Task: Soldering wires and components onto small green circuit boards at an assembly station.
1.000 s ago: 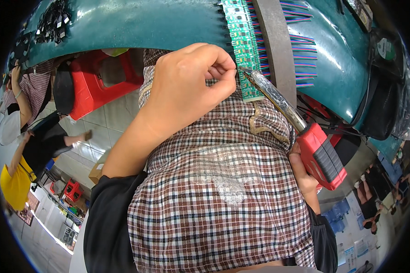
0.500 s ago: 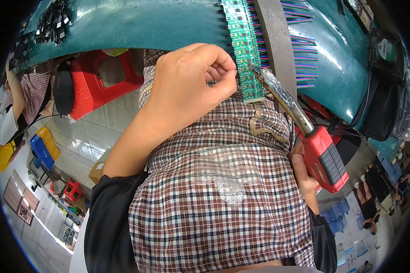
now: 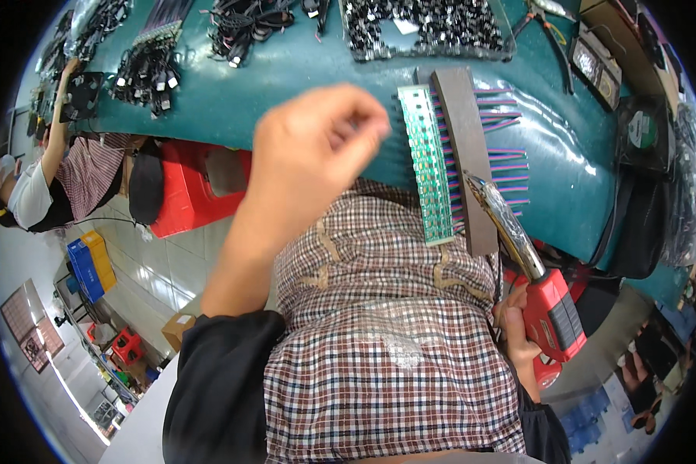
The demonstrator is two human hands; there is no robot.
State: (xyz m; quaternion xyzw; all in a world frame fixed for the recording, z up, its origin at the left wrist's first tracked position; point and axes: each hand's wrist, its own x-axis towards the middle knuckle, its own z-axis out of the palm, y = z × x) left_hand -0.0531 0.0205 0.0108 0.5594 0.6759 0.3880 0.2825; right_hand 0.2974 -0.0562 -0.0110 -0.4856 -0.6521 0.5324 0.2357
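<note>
A long green circuit board strip [image 3: 431, 182] lies at the table's near edge, with several striped wires [image 3: 506, 165] running out to its right beneath a dark grey bar [image 3: 469, 147]. My right hand [image 3: 516, 321] grips the red handle of a soldering gun [image 3: 555, 317]. Its metal tip is over the bar, apart from the board. Left of the board, my left hand [image 3: 317, 143] is raised with thumb and fingers curled into a pinch. It is blurred, and whatever it may hold is too small to make out.
Farther back stands a clear tray [image 3: 429, 54] full of small black parts. Bundles of black cables [image 3: 251, 27] lie to its left, pliers [image 3: 553, 46] to its right. A red stool [image 3: 197, 185] is below the table. At the far left, a co-worker [image 3: 77, 166] reaches onto the table.
My view has shifted, showing more of the table's far side. My left hand has drawn away leftward from the board. The soldering gun's tip has moved off the board to over the bar.
</note>
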